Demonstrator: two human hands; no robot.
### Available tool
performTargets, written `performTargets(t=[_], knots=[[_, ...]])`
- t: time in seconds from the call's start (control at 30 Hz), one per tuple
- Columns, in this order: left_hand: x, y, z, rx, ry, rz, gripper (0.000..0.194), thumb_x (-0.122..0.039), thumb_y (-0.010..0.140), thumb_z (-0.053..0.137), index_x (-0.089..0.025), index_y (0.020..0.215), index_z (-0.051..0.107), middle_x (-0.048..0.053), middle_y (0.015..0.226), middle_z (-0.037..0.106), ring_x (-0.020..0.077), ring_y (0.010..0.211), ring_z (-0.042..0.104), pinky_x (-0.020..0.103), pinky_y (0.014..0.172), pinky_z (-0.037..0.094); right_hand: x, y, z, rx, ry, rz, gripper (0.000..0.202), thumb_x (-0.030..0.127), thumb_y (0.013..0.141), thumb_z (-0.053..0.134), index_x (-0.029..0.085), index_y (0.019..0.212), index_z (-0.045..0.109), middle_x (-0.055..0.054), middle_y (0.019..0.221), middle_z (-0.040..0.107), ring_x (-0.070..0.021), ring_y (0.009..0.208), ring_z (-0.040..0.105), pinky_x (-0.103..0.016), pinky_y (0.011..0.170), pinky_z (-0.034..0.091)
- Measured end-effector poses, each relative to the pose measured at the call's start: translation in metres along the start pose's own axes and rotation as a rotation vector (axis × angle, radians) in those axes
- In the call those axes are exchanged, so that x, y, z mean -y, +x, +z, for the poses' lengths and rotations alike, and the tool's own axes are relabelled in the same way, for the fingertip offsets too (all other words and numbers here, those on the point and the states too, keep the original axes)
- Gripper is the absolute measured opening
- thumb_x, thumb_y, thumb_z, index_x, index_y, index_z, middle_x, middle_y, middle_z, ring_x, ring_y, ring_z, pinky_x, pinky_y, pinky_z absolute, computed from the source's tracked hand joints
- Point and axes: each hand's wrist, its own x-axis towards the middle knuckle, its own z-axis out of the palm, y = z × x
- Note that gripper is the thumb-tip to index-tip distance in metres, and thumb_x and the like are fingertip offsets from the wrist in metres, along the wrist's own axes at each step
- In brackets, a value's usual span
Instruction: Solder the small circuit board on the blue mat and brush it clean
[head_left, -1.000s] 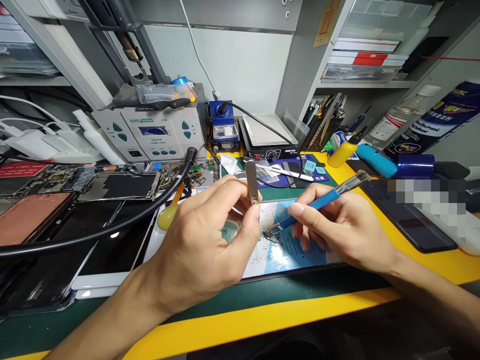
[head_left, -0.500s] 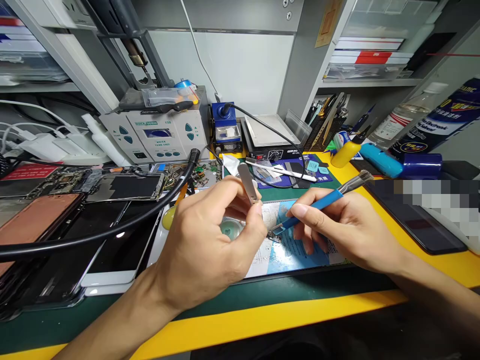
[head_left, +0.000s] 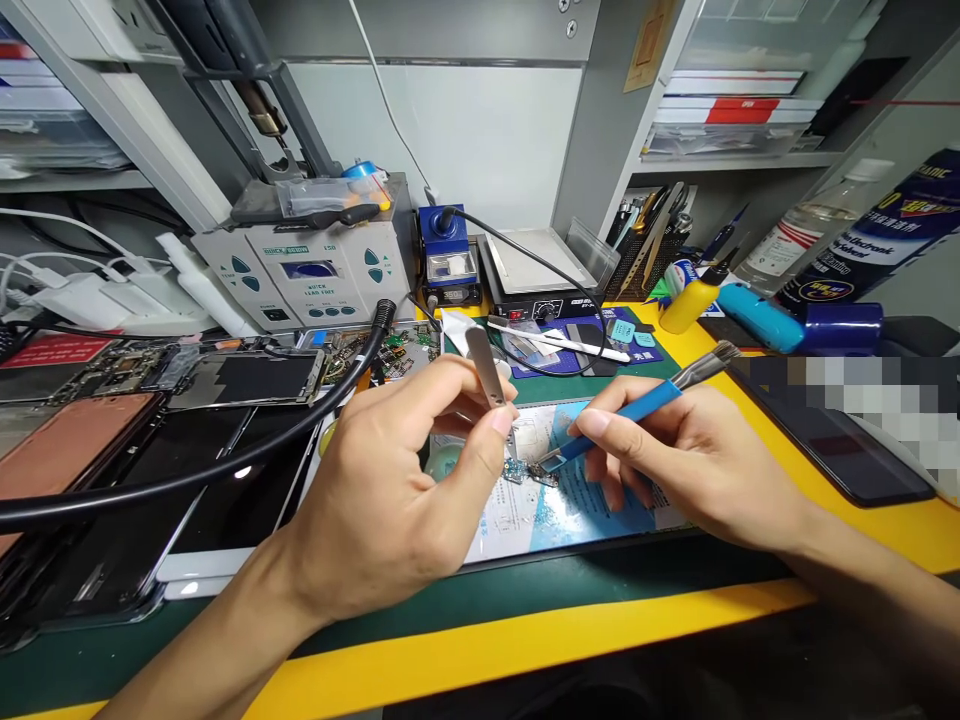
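Note:
My left hand (head_left: 397, 480) pinches a pair of flat steel tweezers (head_left: 486, 368) between thumb and forefinger, their wide end pointing up. Under that thumb, the lower tips come down at a small circuit board (head_left: 541, 472) lying on a printed white-and-blue sheet (head_left: 577, 515). In my right hand (head_left: 690, 455) is a blue-handled brush (head_left: 637, 415), gripped like a pen. Its dark bristles point up and to the right, while the lower end reaches the board. A pale green round dish (head_left: 444, 458) is partly hidden behind my left fingers.
A thick black hose (head_left: 225, 485) crosses over phone parts at left. Behind stand a hot-air station (head_left: 307, 265), a blue soldering station (head_left: 448, 250) and a flat heating plate (head_left: 540, 265). Bottles, a spray can (head_left: 877, 235) and a dark phone (head_left: 832, 430) are on the right.
My left hand has shifted slightly left with the tweezers, showing more of the circuit board and the tips. My right hand and brush have barely moved; the whole view has shifted slightly.

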Motion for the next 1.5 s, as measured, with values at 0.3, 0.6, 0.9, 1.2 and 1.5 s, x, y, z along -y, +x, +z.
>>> performTargets(t=[0.3, 0.6, 0.9, 1.2, 1.5], knots=[[-0.0015, -0.0015, -0.0026, 0.013, 0.013, 0.017, 0.016, -0.011, 0.086, 0.063, -0.019, 0.100, 0.064, -0.002, 0.095, 0.069, 0.0092, 0.086, 0.068, 0.017, 0.079, 0.057, 0.0039, -0.0014, 0.0008, 0.013, 0.023, -0.032, 0.044, 0.060, 0.088, 0.063, 0.019, 0.071, 0.061, -0.001, 0.058, 0.063, -0.0127, 0.046, 0.059, -0.024, 0.044, 0.042], [-0.0026, 0.0016, 0.0007, 0.026, 0.182, 0.134, 0.014, -0.010, 0.084, 0.066, -0.018, 0.095, 0.065, -0.003, 0.091, 0.071, 0.0052, 0.076, 0.067, 0.013, 0.073, 0.053, 0.0028, -0.0025, 0.0016, 0.014, 0.042, -0.051, 0.036, 0.051, 0.093, 0.061, 0.019, 0.076, 0.060, 0.001, 0.061, 0.063, -0.0116, 0.048, 0.059, -0.022, 0.046, 0.046], [-0.0024, 0.0006, 0.0010, 0.050, 0.196, 0.183, 0.018, -0.009, 0.084, 0.065, -0.021, 0.097, 0.064, -0.001, 0.092, 0.073, 0.0116, 0.078, 0.070, 0.021, 0.072, 0.056, 0.0020, -0.0021, 0.0070, -0.025, 0.046, -0.052, 0.023, 0.034, 0.082, 0.077, 0.018, 0.075, 0.062, 0.004, 0.052, 0.061, -0.0081, 0.040, 0.049, -0.018, 0.036, 0.035], [-0.0015, 0.0012, 0.0023, 0.043, 0.194, 0.142, 0.009, -0.014, 0.087, 0.061, -0.022, 0.091, 0.064, 0.001, 0.082, 0.072, 0.0150, 0.067, 0.067, 0.028, 0.061, 0.054, 0.0011, 0.0008, 0.0093, -0.104, 0.083, -0.091, 0.023, 0.030, 0.081, 0.078, 0.019, 0.071, 0.062, 0.004, 0.053, 0.063, -0.0084, 0.040, 0.055, -0.017, 0.038, 0.041], [-0.0004, 0.0002, 0.0043, 0.061, 0.188, 0.168, 0.011, -0.011, 0.086, 0.062, -0.018, 0.095, 0.065, 0.002, 0.084, 0.069, 0.0143, 0.072, 0.065, 0.027, 0.064, 0.051, -0.0027, -0.0007, 0.0094, -0.141, 0.001, -0.125, 0.028, 0.038, 0.084, 0.074, 0.019, 0.070, 0.059, 0.002, 0.051, 0.061, -0.0107, 0.039, 0.053, -0.022, 0.038, 0.041]])
